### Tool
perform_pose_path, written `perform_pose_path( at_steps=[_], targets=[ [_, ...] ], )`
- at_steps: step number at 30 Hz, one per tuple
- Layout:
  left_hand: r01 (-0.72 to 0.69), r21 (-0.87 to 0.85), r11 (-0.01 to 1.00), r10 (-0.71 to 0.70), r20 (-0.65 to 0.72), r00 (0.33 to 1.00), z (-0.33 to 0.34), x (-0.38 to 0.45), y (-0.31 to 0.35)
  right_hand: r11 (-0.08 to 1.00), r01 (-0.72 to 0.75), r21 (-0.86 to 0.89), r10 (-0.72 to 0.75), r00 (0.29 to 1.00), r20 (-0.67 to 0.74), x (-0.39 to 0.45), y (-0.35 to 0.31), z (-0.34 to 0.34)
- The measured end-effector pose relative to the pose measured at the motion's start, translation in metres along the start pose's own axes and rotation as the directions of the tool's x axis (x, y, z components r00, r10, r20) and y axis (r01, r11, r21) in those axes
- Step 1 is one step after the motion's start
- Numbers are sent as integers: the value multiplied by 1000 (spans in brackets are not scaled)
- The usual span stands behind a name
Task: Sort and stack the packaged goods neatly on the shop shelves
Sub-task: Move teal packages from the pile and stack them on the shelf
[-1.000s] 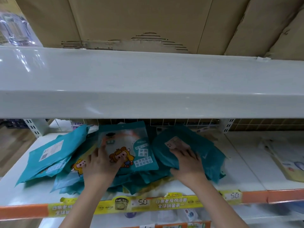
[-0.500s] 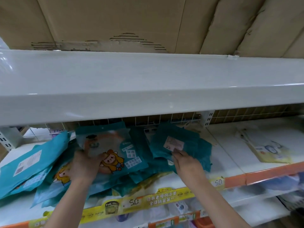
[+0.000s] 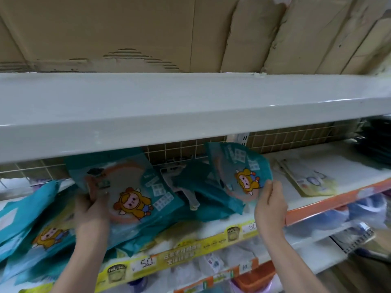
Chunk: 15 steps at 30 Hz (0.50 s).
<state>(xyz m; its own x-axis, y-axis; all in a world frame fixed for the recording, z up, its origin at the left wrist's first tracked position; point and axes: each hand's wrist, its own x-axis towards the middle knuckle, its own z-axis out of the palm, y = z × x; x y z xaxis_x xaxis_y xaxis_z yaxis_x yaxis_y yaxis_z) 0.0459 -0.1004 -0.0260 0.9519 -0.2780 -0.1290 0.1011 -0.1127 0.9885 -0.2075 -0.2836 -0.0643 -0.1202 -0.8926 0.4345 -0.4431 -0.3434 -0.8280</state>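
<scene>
Several teal flat packets with a cartoon child in a yellow hood lie in a loose heap on the white shelf (image 3: pixel 330 166). My left hand (image 3: pixel 91 210) grips the left edge of one packet (image 3: pixel 131 187), lifted and tilted over the heap. My right hand (image 3: pixel 269 201) pinches the lower right edge of a second packet (image 3: pixel 239 168), held upright and apart from the first. More teal packets (image 3: pixel 27 210) slump at the left, and crumpled ones (image 3: pixel 203 193) lie between my hands.
A thick white upper shelf (image 3: pixel 190 111) overhangs close above, carrying cardboard boxes (image 3: pixel 127 32). A wire grid back panel (image 3: pixel 285 138) closes the rear. Pale flat packets (image 3: pixel 304 180) lie at the right. The shelf's front edge bears a yellow price strip (image 3: pixel 182 252). Lower shelves hold other goods.
My right hand has lifted a packet off the heap and turned it face-up to the right. My left hand has raised its packet higher. The camera view has shifted right.
</scene>
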Motion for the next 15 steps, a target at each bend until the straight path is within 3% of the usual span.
perform_pose_path(
  at_steps=[4,9,11,15],
  targets=[
    [-2,-101,995,4,16,1000,16,-26,-5,987,-156,46,159,986,-54,20,30,-16],
    [42,-95,995,-42,-1,999,47,-59,-19,952,-296,83,288,953,94,36,74,-32],
    [65,-108,992,-66,-6,998,61,-74,-23,893,-424,152,385,894,230,41,89,-34],
    [66,-74,995,-70,-51,996,91,-105,-25,726,-660,191,486,690,537,58,107,-38]
  ],
)
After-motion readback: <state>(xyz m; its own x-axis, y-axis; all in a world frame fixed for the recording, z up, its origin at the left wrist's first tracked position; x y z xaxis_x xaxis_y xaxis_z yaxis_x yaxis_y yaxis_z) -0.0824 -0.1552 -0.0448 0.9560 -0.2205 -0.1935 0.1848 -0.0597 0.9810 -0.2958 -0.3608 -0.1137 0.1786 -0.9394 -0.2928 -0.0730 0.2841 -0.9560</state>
